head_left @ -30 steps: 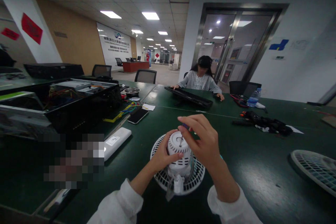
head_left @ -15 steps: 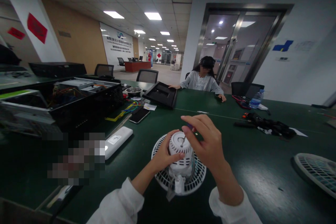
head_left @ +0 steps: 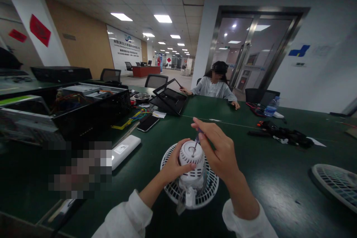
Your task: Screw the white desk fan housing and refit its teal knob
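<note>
A small white fan lies face down on the dark green table, its round grille point(head_left: 208, 189) flat and its white motor housing point(head_left: 191, 163) pointing up. My left hand point(head_left: 173, 166) wraps around the left side of the housing, thumb across its front. My right hand point(head_left: 219, 152) pinches a thin screwdriver point(head_left: 194, 147) whose tip rests in the top of the housing.
A white box point(head_left: 124, 150), a phone point(head_left: 147, 122) and an open black computer case point(head_left: 69, 113) lie to the left. Another fan grille point(head_left: 333, 184) is at the right edge. Across the table a seated person lifts a black panel point(head_left: 169, 100); tools and cables point(head_left: 281, 132) lie nearby.
My right hand's fingers have shifted on the screwdriver, with the tip staying in the housing. The person opposite has lifted the black panel from flat to tilted up and moved it left.
</note>
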A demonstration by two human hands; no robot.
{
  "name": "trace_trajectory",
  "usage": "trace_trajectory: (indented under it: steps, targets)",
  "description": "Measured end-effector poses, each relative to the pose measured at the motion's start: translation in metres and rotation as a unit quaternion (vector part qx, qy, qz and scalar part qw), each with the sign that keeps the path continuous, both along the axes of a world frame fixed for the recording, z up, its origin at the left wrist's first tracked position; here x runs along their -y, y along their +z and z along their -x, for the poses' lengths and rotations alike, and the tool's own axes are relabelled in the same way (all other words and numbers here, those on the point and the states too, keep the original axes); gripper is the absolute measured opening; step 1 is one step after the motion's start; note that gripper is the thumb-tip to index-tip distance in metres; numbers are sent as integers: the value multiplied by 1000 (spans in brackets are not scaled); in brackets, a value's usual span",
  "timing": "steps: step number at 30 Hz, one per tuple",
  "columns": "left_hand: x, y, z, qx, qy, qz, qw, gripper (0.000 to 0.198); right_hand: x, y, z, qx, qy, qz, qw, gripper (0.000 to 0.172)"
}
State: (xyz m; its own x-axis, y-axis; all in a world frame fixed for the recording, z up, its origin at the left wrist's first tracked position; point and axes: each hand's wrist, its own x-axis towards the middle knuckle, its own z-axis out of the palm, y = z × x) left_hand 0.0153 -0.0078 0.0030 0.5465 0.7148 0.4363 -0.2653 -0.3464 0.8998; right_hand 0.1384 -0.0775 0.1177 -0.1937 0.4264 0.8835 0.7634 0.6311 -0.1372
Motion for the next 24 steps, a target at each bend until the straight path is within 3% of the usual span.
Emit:
trace_trajectory:
  steps: [2,7,13,20,24]
  targets:
    - [0,0,0,1,-1,2,1000,72,0,0,1,7,8,-1,1000,38]
    - [1,-1,0,-1,4,10,1000,72,-4,-4,3,0,-48,-35,998,19]
    - [2,3,1,5,-8,16,1000,73,0,-2,0,-20,8,45,999,38]
    - [2,1,1,5,3,9,1000,74,-3,-3,2,-24,-55,2,998,19]
    - [3,3,1,6,-4,17,1000,75,-1,0,0,-10,-33,23,999,32]
